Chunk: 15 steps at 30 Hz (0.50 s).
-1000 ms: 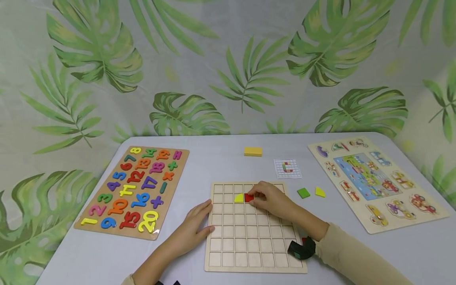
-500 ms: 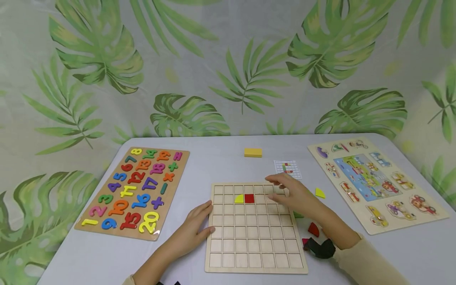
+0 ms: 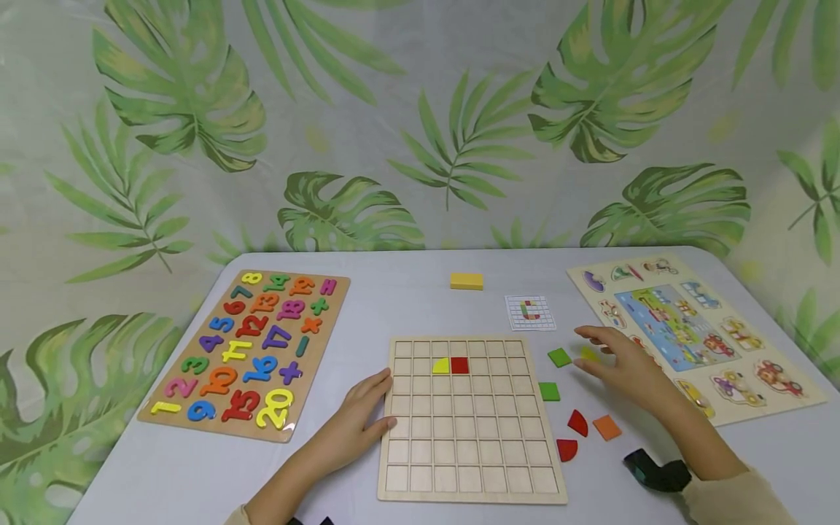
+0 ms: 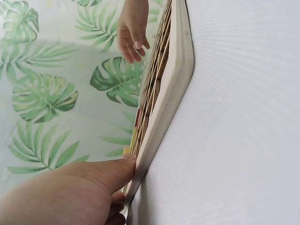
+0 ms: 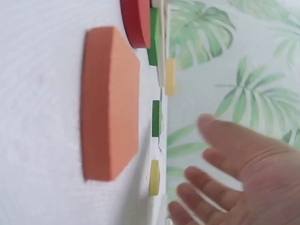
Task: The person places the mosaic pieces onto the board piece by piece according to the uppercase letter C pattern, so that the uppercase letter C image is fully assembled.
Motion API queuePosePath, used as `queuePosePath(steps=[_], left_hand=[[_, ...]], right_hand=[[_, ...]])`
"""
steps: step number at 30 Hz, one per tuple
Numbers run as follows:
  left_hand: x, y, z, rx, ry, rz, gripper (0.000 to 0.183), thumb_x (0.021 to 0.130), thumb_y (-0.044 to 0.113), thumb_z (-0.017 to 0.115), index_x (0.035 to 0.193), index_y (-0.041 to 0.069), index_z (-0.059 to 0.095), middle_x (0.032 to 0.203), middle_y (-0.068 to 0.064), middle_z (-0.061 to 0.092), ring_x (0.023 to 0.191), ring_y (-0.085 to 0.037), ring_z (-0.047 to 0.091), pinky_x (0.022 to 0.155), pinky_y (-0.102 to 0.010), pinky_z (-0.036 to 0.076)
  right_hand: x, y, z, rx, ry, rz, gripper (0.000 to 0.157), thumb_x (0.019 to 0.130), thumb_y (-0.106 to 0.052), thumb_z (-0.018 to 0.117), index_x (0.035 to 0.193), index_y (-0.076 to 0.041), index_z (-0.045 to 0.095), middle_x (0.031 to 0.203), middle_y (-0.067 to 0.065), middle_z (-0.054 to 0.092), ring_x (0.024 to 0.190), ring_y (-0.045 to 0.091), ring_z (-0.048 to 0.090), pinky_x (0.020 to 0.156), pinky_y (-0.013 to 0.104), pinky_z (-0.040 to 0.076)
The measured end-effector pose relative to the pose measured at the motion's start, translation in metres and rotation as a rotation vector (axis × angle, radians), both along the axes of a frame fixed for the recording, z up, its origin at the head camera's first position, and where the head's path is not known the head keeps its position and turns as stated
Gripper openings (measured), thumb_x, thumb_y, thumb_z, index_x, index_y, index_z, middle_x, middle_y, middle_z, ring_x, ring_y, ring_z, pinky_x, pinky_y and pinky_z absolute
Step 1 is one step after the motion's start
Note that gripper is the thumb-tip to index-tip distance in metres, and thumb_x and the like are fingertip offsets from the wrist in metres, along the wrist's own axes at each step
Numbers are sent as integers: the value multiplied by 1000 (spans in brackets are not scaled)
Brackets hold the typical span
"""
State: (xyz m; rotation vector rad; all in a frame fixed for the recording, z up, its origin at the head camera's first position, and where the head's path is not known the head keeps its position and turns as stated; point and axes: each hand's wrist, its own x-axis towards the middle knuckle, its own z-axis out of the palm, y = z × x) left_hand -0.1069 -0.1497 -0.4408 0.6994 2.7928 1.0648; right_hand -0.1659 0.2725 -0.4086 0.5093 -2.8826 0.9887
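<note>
A pale, grooved wooden board (image 3: 472,429) is touched at its left edge by the left hand (image 3: 359,415), fingers extended. A yellow quarter-disc (image 3: 441,367) and red square (image 3: 459,365) are seated side by side in its second row. The right hand (image 3: 626,370), fingers parted and unburdened, is held near a curved-edged yellow tile (image 3: 588,353) and a flat green tile (image 3: 559,357) on white cloth (image 3: 394,306).

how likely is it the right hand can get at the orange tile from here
Likely yes: the right hand looks empty, and nothing covers the orange tile lying flat on the table. The nearer red piece sits apart from it.
</note>
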Motion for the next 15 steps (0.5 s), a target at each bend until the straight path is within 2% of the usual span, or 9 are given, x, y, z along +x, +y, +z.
queuePosePath(steps=[4,9,15], left_hand=[[0,0,-1,3,4,-1,61,88,23,58,138,-1,32,145,-8,24,132,-28,18,104,-43,22],[0,0,-1,-1,1,0,61,88,23,58,138,-1,32,145,-7,24,132,-28,18,104,-43,21],[0,0,0,-9,5,4,61,88,22,59,137,-1,32,145,-8,24,132,-27,19,104,-42,21]], right_hand=[[-3,9,-10,26,-49,-18,50,83,-22,66,123,2,48,117,20,52,101,34,49,83,50,42],[-5,10,-16,52,-65,-43,46,80,-16,68,119,1,52,110,17,54,93,29,49,80,46,44],[-6,11,-18,81,-49,-49,38,78,-12,69,113,1,58,94,8,54,79,19,46,63,25,43]])
